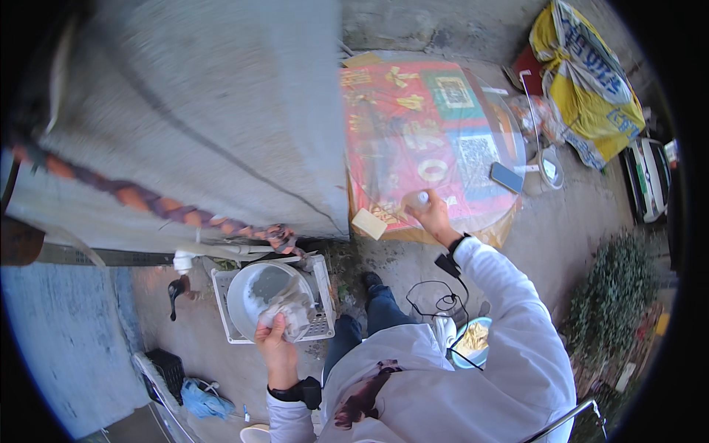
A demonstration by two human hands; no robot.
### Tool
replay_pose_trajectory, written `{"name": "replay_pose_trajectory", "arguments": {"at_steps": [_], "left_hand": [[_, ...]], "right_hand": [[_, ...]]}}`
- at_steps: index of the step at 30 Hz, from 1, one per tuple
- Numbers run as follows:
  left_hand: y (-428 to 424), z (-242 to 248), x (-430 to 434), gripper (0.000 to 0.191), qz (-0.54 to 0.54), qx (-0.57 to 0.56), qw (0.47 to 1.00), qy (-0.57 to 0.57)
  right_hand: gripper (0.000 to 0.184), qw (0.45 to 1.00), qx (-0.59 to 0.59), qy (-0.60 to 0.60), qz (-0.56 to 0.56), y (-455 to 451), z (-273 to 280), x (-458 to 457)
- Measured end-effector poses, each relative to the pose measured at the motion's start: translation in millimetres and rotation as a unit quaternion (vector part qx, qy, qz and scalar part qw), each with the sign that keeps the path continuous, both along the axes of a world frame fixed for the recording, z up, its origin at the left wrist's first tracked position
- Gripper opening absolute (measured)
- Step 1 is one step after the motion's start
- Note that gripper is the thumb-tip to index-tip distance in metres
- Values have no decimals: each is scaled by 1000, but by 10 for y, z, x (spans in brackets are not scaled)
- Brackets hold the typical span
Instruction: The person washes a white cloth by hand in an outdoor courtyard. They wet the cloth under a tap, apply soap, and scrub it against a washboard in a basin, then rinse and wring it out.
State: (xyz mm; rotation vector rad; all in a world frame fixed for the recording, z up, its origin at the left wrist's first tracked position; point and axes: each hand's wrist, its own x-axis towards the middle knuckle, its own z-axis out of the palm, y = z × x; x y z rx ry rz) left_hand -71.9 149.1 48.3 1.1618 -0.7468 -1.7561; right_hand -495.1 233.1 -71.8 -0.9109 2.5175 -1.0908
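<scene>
My left hand (278, 346) pinches a wet, pale cloth (291, 310), which is bunched over the rim of a white basin (235, 296). Cloudy water with suds (266, 282) shows inside, and a white plastic crate (330, 302) surrounds the basin. My right hand (437, 216) grips a small bottle with a white cap (421, 199) at the near side of a table (382, 149) with a printed red cover under a clear sheet. Whether the bottle touches the tabletop cannot be told. A cream-coloured block (369, 223), perhaps a sponge or soap, lies at the table's near corner.
A phone (506, 177) lies near the table's right edge. A concrete wall (249, 122) borders the table and crate. A black cable (443, 302) hangs by my right sleeve, above a light-blue basin (461, 357). Yellow woven sacks (595, 94) stand beyond.
</scene>
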Motion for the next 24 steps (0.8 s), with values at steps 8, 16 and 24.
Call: {"name": "replay_pose_trajectory", "arguments": {"at_steps": [8, 16, 24], "left_hand": [[11, 109, -172, 13, -5, 0, 994, -111], [51, 188, -402, 13, 5, 29, 992, -123], [113, 142, -489, 14, -3, 21, 994, -108]], "right_hand": [[55, 998, -53, -24, -28, -33, -550, -605], [40, 984, 44, 169, -31, 412, -758, -695], [23, 977, 133, 159, 48, 571, -1123, -1011]]}}
